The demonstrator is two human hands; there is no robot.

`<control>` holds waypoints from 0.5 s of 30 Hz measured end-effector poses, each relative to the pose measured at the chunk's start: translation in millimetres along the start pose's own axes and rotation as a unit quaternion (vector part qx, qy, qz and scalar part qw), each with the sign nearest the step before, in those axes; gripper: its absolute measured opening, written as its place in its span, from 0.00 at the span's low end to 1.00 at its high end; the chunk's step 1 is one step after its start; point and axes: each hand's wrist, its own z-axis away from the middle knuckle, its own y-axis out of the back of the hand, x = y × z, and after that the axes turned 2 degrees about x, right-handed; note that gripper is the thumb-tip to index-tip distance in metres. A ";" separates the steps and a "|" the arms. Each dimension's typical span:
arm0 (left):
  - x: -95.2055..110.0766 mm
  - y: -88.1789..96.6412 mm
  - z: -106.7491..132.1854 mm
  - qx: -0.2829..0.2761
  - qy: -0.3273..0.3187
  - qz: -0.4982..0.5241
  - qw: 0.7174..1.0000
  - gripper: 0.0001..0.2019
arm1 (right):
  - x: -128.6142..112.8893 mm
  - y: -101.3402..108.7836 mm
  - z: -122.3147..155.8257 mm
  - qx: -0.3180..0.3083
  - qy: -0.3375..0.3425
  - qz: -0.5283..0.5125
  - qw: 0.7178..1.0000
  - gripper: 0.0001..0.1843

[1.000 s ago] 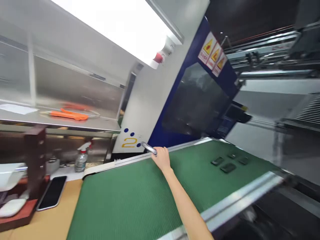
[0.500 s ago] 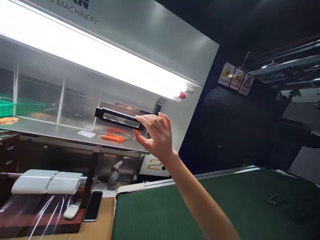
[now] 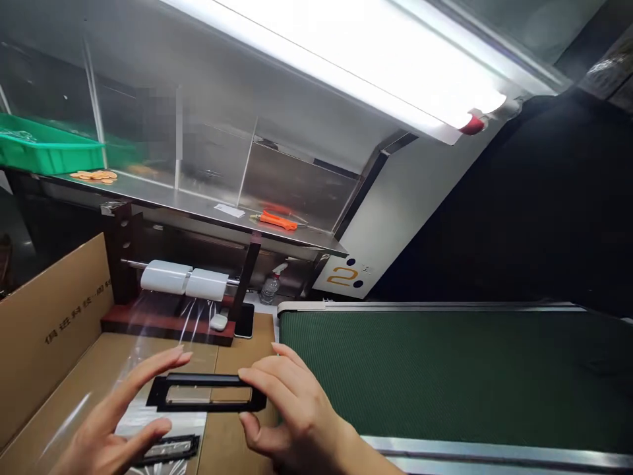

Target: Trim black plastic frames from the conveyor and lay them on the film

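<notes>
My right hand (image 3: 297, 409) pinches the right end of a black rectangular frame (image 3: 202, 379) with a long see-through window, holding it level above the cardboard. At the frame's left end, my left hand (image 3: 111, 415) has its thumb and fingers spread apart, above and below that end, with no grip on it. Beneath my left thumb lies a second black frame (image 3: 185, 447), partly hidden by the hand, on clear plastic film. The film runs down from two white rolls (image 3: 165, 277) mounted on a rod in a dark red stand (image 3: 168, 326).
A green conveyor belt (image 3: 445, 369) stretches to the right. Cardboard (image 3: 59, 343) rises at the left. On the metal shelf (image 3: 198, 208) are a green bin (image 3: 59, 155), orange discs (image 3: 93, 176) and an orange tool (image 3: 278, 220). Behind stand a phone (image 3: 244, 321) and a spray bottle (image 3: 270, 287).
My right hand has brought the black frame down from before the lamp to above the cardboard. My left hand has come into view, and the view has tilted down and left.
</notes>
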 end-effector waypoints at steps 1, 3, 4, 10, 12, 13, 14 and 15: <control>7.0 3.1 -0.6 -0.014 -0.003 0.002 1.000 0.24 | -5.4 -2.1 0.2 -0.005 -0.013 -0.008 1.000 0.24; 16.6 6.2 2.0 -0.006 0.017 0.012 1.000 0.21 | -14.2 -5.5 0.9 -0.010 -0.036 -0.022 0.999 0.27; 18.1 7.3 4.5 0.003 0.031 0.018 0.999 0.22 | -17.9 -7.1 1.7 -0.012 -0.047 -0.027 0.998 0.28; -16.2 23.9 18.2 -0.039 0.035 -0.002 0.999 0.22 | -35.0 -18.1 7.4 -0.008 -0.086 -0.032 0.996 0.39; -29.6 30.2 21.1 -0.054 0.044 -0.006 0.998 0.22 | -38.6 -21.7 7.4 -0.004 -0.091 -0.033 0.995 0.41; -34.1 32.7 22.4 -0.059 0.047 -0.005 0.997 0.22 | -39.9 -23.4 7.2 -0.002 -0.091 -0.035 0.995 0.41; -37.1 34.7 23.6 -0.062 0.052 -0.003 0.997 0.22 | -41.0 -25.1 7.1 0.000 -0.091 -0.036 0.995 0.41; -38.7 36.2 24.7 -0.062 0.057 -0.001 0.996 0.22 | -41.9 -26.9 7.2 0.003 -0.092 -0.038 0.995 0.41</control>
